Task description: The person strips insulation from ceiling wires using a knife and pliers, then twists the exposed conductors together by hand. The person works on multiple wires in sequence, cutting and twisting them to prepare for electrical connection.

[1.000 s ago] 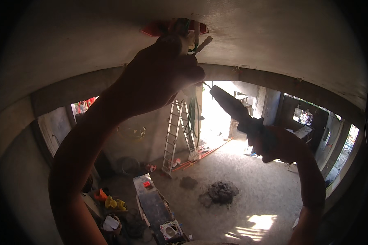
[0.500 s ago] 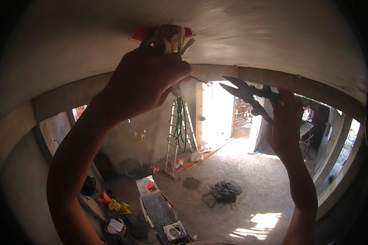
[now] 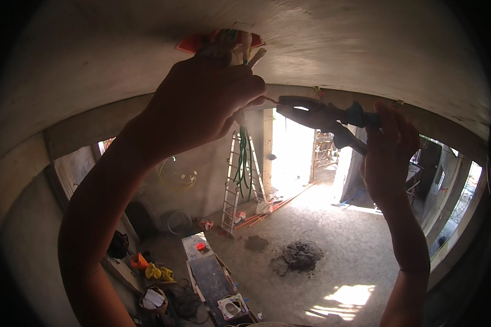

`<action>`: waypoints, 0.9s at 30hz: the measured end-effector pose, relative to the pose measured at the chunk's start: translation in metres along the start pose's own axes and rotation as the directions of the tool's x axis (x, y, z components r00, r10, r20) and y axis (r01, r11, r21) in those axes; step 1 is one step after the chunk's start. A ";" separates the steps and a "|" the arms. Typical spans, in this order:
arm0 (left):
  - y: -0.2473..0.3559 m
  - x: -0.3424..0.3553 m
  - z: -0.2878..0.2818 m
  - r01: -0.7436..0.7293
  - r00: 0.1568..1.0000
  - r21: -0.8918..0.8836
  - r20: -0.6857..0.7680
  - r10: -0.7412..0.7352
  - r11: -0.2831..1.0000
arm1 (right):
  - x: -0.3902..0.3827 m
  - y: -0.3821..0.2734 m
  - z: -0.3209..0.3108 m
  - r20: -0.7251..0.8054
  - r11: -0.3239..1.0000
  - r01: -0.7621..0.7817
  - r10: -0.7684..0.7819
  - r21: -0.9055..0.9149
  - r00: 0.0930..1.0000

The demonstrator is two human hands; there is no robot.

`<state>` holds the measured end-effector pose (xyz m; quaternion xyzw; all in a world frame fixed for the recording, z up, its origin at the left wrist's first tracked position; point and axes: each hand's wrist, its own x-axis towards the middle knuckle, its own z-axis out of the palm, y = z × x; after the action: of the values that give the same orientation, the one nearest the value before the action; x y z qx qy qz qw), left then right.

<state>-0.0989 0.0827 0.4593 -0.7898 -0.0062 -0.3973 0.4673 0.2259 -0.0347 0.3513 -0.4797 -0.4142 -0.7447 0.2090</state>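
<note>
Pliers (image 3: 316,115) horizontal, nose leftward, gripped by right hand (image 3: 388,155); left hand (image 3: 202,103) clutching wires (image 3: 235,46).

I see rough, matt concrete ceiling (image 3: 338,43) around an orange plastic box (image 3: 193,43). Just below it, my right hand (image 3: 387,158) grips dark metal pliers (image 3: 316,114) with matt rubbery handles.

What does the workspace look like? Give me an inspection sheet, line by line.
Surface: bare concrete ceiling, orange ceiling box set in it.
Job's things: wires hanging from the box; pliers, tip at a wire end.
Clutter: ladder, debris pile, workbench on the floor below.
Grips: left hand closed around the wires; right hand holding the pliers' handles.
Cables: green cable dangling; yellow coil on the wall.
Surroundings: unfinished room, sunlit doorway.
</note>
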 end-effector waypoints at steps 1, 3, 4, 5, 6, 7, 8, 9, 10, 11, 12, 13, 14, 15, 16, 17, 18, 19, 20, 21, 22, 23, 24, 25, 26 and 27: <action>0.000 0.000 0.000 0.004 1.000 -0.014 0.003 -0.004 1.000 | 0.002 0.002 -0.001 -0.011 0.999 0.038 -0.038 0.003 0.999; -0.002 0.000 0.000 -0.001 1.000 -0.019 0.003 0.001 1.000 | 0.005 0.007 -0.007 0.025 0.997 0.068 -0.069 0.041 0.997; -0.004 -0.001 -0.001 -0.010 1.000 -0.009 0.002 0.010 1.000 | 0.007 0.010 -0.010 0.082 0.986 0.063 -0.076 0.152 0.994; -0.006 -0.002 -0.001 -0.022 1.000 0.005 -0.005 0.022 1.000 | 0.009 0.014 -0.015 0.152 0.962 0.064 -0.108 0.264 0.982; -0.007 -0.003 -0.002 -0.052 0.999 -0.010 0.009 0.052 0.999 | 0.010 0.016 -0.018 0.281 0.905 0.034 -0.167 0.424 0.945; -0.009 -0.005 -0.002 -0.082 0.996 -0.018 0.016 0.082 0.996 | 0.011 0.017 -0.020 0.456 0.745 -0.152 -0.222 0.650 0.862; -0.011 -0.006 -0.003 -0.115 0.993 -0.019 0.019 0.115 0.993 | 0.011 0.017 -0.022 0.611 0.485 -0.416 -0.367 0.769 0.701; -0.012 -0.007 -0.002 -0.128 0.991 -0.011 0.031 0.129 0.992 | 0.012 0.015 -0.020 0.715 0.261 -0.714 -0.528 0.650 0.458; -0.012 -0.007 0.000 -0.145 0.989 0.006 0.036 0.145 0.989 | 0.011 0.012 -0.017 0.439 -0.306 -0.849 -0.751 0.431 0.494; -0.013 -0.007 0.001 -0.154 0.987 0.034 0.048 0.153 0.987 | 0.011 0.007 -0.012 0.133 -0.641 -0.762 -0.766 -0.086 0.629; -0.014 -0.006 0.003 -0.152 0.988 0.034 0.028 0.151 0.988 | 0.009 0.003 -0.006 0.156 -0.594 -0.802 -0.799 -0.062 0.580; -0.014 -0.007 0.004 -0.142 0.990 0.037 0.022 0.142 0.989 | 0.008 0.001 -0.004 0.149 -0.590 -0.807 -0.802 -0.042 0.579; -0.014 -0.007 0.005 -0.143 0.990 0.032 -0.001 0.143 0.989 | 0.005 -0.002 -0.001 0.140 -0.585 -0.811 -0.805 -0.019 0.577; -0.015 -0.006 0.006 -0.146 0.989 0.075 0.004 0.146 0.986 | 0.003 -0.002 -0.002 0.179 -0.607 -0.794 -0.784 -0.025 0.594; -0.015 -0.006 0.006 -0.157 0.987 0.107 -0.007 0.159 0.982 | -0.001 0.000 -0.005 0.288 -0.579 -0.781 -0.726 0.234 0.625; -0.015 -0.007 0.005 -0.160 0.987 0.160 0.017 0.159 0.974 | -0.005 0.000 -0.010 0.452 -0.326 -0.819 -0.708 0.473 0.543; -0.015 -0.006 0.005 -0.148 0.988 0.143 -0.019 0.152 0.979 | -0.009 0.006 -0.019 0.580 -0.046 -0.740 -0.589 0.671 0.563; -0.014 -0.008 0.004 -0.131 0.991 0.143 -0.021 0.135 0.981 | -0.013 0.003 -0.022 0.654 0.265 -0.607 -0.436 0.749 0.618; -0.011 -0.009 0.002 -0.114 0.993 0.140 -0.024 0.118 0.984 | -0.017 0.005 -0.027 0.609 0.441 -0.447 -0.359 0.778 0.707; -0.011 -0.008 0.003 -0.098 0.994 0.123 -0.030 0.103 0.988 | -0.018 0.004 -0.027 0.537 0.636 -0.270 -0.272 0.723 0.799; -0.009 -0.006 0.004 -0.088 0.995 0.103 -0.036 0.092 0.991 | -0.020 0.002 -0.026 0.463 0.717 -0.228 -0.148 0.659 0.874; -0.008 -0.004 0.005 -0.082 0.995 0.082 -0.044 0.085 0.993 | -0.019 0.003 -0.024 0.464 0.771 -0.254 -0.060 0.584 0.884; -0.007 -0.001 0.007 -0.079 0.995 0.072 -0.058 0.083 0.994 | -0.019 -0.001 -0.018 0.322 0.882 -0.148 -0.004 0.447 0.947; -0.005 0.000 0.007 -0.076 0.994 0.063 -0.072 0.080 0.995 | -0.017 0.001 -0.014 0.251 0.950 -0.111 0.036 0.290 0.967; -0.004 0.001 0.008 -0.070 0.993 0.056 -0.086 0.075 0.996 | -0.015 0.001 -0.008 0.148 0.979 -0.068 0.040 0.190 0.988; -0.003 0.002 0.007 -0.063 0.994 0.043 -0.083 0.066 0.997 | -0.013 0.001 -0.005 0.135 0.994 -0.089 0.079 0.069 0.988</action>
<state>-0.0940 0.0891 0.4611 -0.7625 0.0311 -0.4149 0.4955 0.2296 -0.0407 0.3391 -0.5369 -0.4342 -0.6857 0.2304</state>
